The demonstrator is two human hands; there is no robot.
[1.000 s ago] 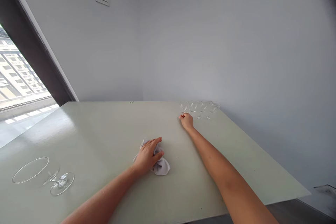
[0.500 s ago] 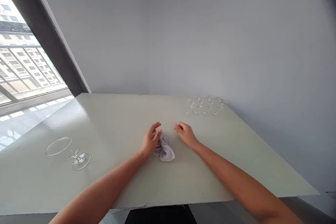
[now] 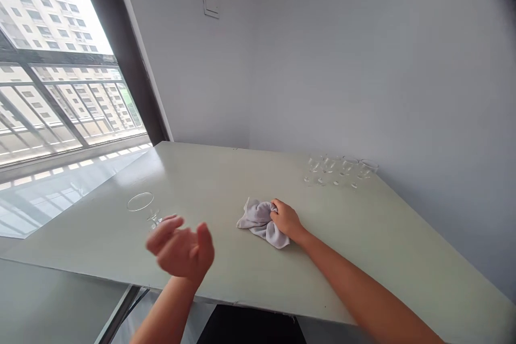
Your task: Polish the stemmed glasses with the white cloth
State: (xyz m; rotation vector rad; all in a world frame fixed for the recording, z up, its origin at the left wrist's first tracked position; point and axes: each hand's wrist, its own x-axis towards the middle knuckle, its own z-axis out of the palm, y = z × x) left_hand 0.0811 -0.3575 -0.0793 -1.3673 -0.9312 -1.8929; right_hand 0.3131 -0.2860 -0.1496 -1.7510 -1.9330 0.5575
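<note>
A crumpled pale grey-lilac cloth (image 3: 261,221) lies on the table in front of me. My right hand (image 3: 285,220) grips its right side, fingers curled into the fabric. Raised over the table to the left, my left hand (image 3: 181,247) is empty, palm up, with fingers bent and apart from the thumb; it is slightly blurred. Just beyond it a clear stemmed glass (image 3: 140,202) lies on its side, its foot partly hidden behind my left fingers.
Several clear stemmed glasses (image 3: 338,171) stand together at the far right of the pale table (image 3: 209,172), by the wall. A window with railings (image 3: 68,97) is at the left. The table's front edge runs close to me.
My left hand has let go of the cloth and moved left toward the lying glass. My right hand has closed on the cloth, which is more spread out. The view has shifted left.
</note>
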